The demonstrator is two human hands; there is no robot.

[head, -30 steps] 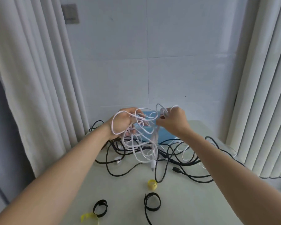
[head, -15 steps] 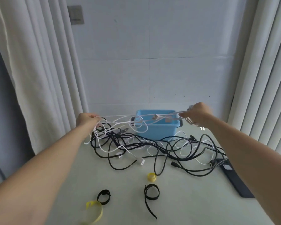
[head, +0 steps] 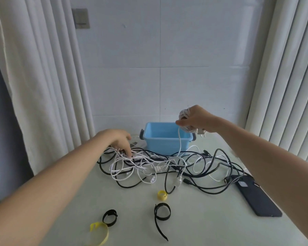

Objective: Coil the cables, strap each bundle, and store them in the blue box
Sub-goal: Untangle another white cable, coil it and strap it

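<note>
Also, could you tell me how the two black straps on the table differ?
The left black strap is a closed ring with a short tab; the right black strap is a loop trailing a long loose tail toward the near edge. The left one touches the large yellow strap; the right one touches no other strap. Both are black, looped and lie on the table, around no cable.

Right hand (head: pixel 194 119) hides most of white coil (head: pixel 183 112).

Glossy plastic blue box (head: pixel 164 145); smooth matt table (head: pixel 203 219).
</note>
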